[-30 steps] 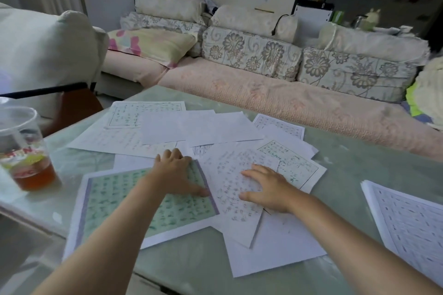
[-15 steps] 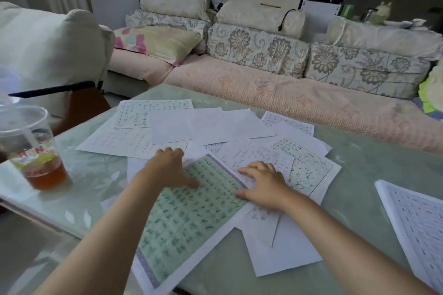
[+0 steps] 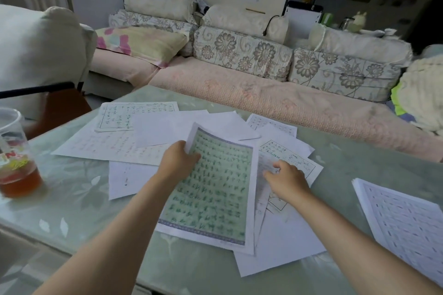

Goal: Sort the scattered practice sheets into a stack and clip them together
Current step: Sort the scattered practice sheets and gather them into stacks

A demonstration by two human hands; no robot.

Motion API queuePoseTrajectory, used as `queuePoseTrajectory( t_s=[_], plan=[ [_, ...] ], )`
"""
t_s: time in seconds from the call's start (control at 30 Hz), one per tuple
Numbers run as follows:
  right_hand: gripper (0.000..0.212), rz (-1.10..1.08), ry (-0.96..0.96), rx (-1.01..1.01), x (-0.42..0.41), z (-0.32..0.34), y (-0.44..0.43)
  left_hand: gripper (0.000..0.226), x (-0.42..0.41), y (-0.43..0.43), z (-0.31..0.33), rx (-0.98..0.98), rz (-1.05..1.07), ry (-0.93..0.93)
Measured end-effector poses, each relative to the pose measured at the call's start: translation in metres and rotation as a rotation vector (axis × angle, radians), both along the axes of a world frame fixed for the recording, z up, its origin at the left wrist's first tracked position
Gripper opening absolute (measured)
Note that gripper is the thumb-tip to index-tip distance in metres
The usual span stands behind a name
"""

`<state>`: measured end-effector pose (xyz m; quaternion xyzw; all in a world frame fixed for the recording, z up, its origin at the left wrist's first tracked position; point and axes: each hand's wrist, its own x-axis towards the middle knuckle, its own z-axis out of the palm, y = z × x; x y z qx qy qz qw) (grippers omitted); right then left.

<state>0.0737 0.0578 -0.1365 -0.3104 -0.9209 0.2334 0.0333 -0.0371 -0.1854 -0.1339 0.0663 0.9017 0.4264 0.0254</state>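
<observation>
Several practice sheets lie scattered and overlapping on the pale green glass table. My left hand grips the left edge of a green-grid sheet, whose far end curls up off the pile. My right hand rests with curled fingers on a white sheet just right of the green one; whether it pinches that sheet is unclear. More sheets lie under both hands. No clip is visible.
A plastic cup of brown tea stands at the table's left edge. A separate stack of printed sheets lies at the right. A sofa with cushions runs behind the table.
The green-grid sheet has been turned and slid to the middle of the pile, my left hand now gripping its edge. My right hand moved right, off the green sheet onto a white one.
</observation>
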Motion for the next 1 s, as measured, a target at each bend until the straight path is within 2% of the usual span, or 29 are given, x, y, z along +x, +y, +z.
queuePoseTrajectory(
  t_s=[0.07, 0.17, 0.3, 0.37, 0.47, 0.5, 0.63, 0.7, 0.8, 0.87, 1.0],
  plan=[
    [0.060, -0.031, 0.021, -0.124, 0.002, -0.001, -0.003, 0.033, 0.002, 0.018, -0.003, -0.163, -0.084, 0.029],
    [0.062, -0.116, 0.215, -0.448, 0.000, 0.001, -0.010, 0.046, 0.001, 0.036, -0.010, -0.425, -0.166, 0.057],
    [0.069, -0.313, 0.405, -0.833, -0.013, 0.006, -0.011, 0.044, 0.001, 0.051, -0.008, -0.502, -0.159, 0.074],
    [0.067, -0.383, 0.414, -0.917, -0.017, 0.005, -0.007, 0.046, 0.002, 0.055, -0.006, -0.514, -0.153, 0.070],
    [0.029, -0.407, 0.357, -0.963, -0.018, 0.005, -0.001, 0.051, -0.001, 0.056, -0.010, -0.466, -0.129, 0.048],
    [0.025, -0.386, 0.326, -0.984, -0.019, 0.003, 0.000, 0.052, -0.003, 0.055, -0.013, -0.424, -0.111, 0.037],
    [0.027, -0.267, 0.192, -1.025, -0.014, 0.001, -0.006, 0.049, -0.004, 0.053, -0.016, -0.348, -0.089, 0.021],
    [0.027, -0.235, 0.244, -0.915, -0.010, -0.003, -0.004, 0.054, -0.004, 0.053, -0.014, -0.324, -0.088, 0.019],
    [0.017, -0.214, 0.392, -0.774, -0.002, 0.001, 0.008, 0.069, -0.007, 0.052, -0.010, -0.274, -0.079, 0.024],
    [0.020, -0.234, 0.446, -0.748, 0.003, 0.003, 0.022, 0.080, -0.006, 0.054, -0.008, -0.195, -0.127, -0.053],
    [0.035, -0.223, 0.308, -0.699, 0.015, -0.001, 0.045, 0.079, 0.007, 0.070, -0.008, -0.053, -0.286, -0.183]
  ],
)
